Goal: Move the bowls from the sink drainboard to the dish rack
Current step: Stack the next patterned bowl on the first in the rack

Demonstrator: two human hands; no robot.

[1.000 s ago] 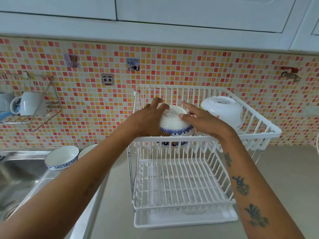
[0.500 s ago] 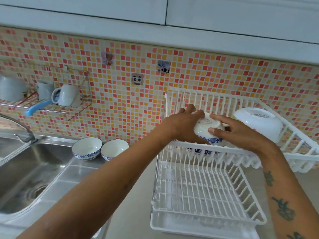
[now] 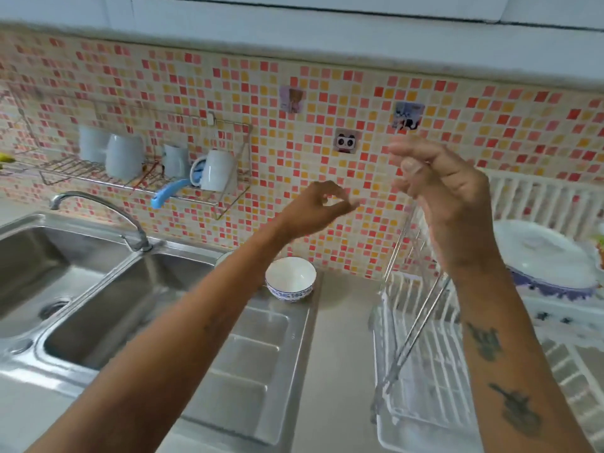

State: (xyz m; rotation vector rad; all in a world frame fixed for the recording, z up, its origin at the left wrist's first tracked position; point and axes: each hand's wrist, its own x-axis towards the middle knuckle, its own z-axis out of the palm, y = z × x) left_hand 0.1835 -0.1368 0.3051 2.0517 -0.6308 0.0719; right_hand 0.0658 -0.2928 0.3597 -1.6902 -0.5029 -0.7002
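Observation:
A white bowl with a blue patterned rim [image 3: 290, 283] stands upright at the back of the steel drainboard [image 3: 248, 371]. Only the edge of a second bowl [image 3: 223, 257] shows behind my left forearm. My left hand [image 3: 315, 209] hovers above and behind these bowls, fingers loosely curled, holding nothing. My right hand [image 3: 439, 188] is raised in front of the white dish rack [image 3: 425, 380], fingers apart and empty. An upside-down bowl [image 3: 545, 256] rests on the rack's upper tier at the right.
A double steel sink [image 3: 98, 289] with a curved tap [image 3: 98, 207] fills the left. A wire wall shelf [image 3: 137, 178] holds white mugs and a blue-handled item. The tiled wall is close behind, and cupboards hang overhead.
Both hands have let go of the bowl set upside down on the rack's upper tier and pulled away to the left. The view has swung left toward the sink.

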